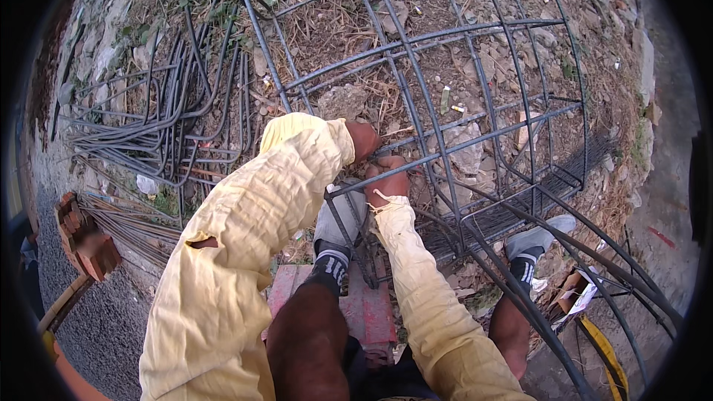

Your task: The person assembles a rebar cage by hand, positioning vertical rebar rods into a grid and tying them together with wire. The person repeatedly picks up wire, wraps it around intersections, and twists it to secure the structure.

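A cage of grey steel reinforcing bars point(445, 150), long bars crossed by square hoops, stretches from in front of me toward the far right. Both hands meet at its near left corner, low among the bars. My left hand point(362, 139) is closed, its fingers mostly hidden behind the wrist and yellow sleeve. Just below and right of it, my right hand point(390, 177) is closed in a fist against a bar of the cage. What either hand pinches is too small or hidden to make out. A frayed cord hangs at the right cuff.
Bent steel hoops point(178, 122) lie piled at left, near red bricks point(89, 245) and dark gravel point(93, 327). Red-painted boards point(375, 312) lie under my legs. Long bars reach past my right leg, near an open carton point(572, 293). Rubble and dry grass cover the ground.
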{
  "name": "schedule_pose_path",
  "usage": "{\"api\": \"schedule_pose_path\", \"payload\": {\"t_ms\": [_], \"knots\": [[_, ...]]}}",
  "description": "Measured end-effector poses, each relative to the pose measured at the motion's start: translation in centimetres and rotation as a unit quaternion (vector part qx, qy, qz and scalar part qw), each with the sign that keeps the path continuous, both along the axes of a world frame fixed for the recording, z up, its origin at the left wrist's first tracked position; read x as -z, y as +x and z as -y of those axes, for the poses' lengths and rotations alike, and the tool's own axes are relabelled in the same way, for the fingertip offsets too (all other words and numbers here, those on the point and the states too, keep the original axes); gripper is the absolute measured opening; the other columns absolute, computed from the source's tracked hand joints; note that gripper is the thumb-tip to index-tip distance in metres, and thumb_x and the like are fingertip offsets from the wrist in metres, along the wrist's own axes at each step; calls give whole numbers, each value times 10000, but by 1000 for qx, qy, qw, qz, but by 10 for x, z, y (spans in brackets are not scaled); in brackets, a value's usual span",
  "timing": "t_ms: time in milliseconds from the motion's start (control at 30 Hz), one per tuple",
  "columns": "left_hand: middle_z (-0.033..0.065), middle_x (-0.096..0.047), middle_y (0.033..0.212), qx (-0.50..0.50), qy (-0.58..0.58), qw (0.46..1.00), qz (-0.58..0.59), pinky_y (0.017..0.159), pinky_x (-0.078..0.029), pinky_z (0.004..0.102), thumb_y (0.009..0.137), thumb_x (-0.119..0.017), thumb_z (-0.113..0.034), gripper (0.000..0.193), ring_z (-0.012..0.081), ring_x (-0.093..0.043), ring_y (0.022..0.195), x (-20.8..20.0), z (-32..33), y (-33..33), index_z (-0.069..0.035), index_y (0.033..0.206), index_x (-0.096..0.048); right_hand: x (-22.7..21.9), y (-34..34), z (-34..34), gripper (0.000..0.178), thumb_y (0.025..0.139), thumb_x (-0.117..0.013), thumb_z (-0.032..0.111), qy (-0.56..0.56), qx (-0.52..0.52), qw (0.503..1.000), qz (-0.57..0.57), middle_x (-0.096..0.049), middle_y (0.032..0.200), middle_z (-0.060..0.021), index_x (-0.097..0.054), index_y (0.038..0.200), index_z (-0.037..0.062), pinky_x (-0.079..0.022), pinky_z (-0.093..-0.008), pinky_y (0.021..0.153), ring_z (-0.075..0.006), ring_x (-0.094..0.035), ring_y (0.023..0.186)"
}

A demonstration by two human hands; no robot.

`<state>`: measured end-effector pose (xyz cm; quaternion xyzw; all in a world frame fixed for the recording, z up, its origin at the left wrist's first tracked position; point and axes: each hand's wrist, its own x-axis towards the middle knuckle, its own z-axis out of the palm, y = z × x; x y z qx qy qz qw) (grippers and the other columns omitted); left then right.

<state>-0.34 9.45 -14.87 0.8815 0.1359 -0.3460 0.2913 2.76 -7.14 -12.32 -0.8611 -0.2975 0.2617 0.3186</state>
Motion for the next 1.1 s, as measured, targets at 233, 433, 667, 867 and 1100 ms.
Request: {"api": "schedule_pose_path", "payload": {"t_ms": [233,433,667,867,1100], "knots": [[149,-686,806,-9,4,1000,29,712,-549,448,670,-711,-240,218,356,-675,814,-3,2,-2,-76,811,-691,6,6,24,131,849,-668,112,18,26,992,-124,-639,719,-129,-635,921,7,-482,-401,562,-290,-627,605],[165,-680,777,-15,1,998,55,698,-550,453,649,-711,-223,208,368,-675,790,-3,5,0,-67,783,-684,-4,-1,22,110,800,-640,41,59,-101,992,50,-633,867,-215,-639,908,26,-484,-474,759,-430,-610,843],[184,-673,743,-55,18,988,147,681,-550,459,625,-711,-203,196,382,-675,763,26,11,0,-56,750,-677,-24,4,4,136,799,-648,84,-90,-210,972,59,-586,940,-196,-598,921,52,-472,-529,753,-443,-600,864],[164,-703,818,-13,17,991,129,712,-557,448,627,-783,-218,264,340,-695,821,-4,3,8,-67,838,-728,-40,50,-25,140,806,-670,149,-54,-267,959,78,-610,935,-161,-633,931,96,-499,-490,727,-393,-624,854],[155,-722,923,32,3,998,48,771,-555,452,663,-799,-182,306,339,-699,892,-36,-7,6,-67,943,-747,-1,85,-33,132,786,-704,161,-33,-151,988,-19,-638,703,-114,-638,806,48,-490,-395,653,-263,-625,668]]}}
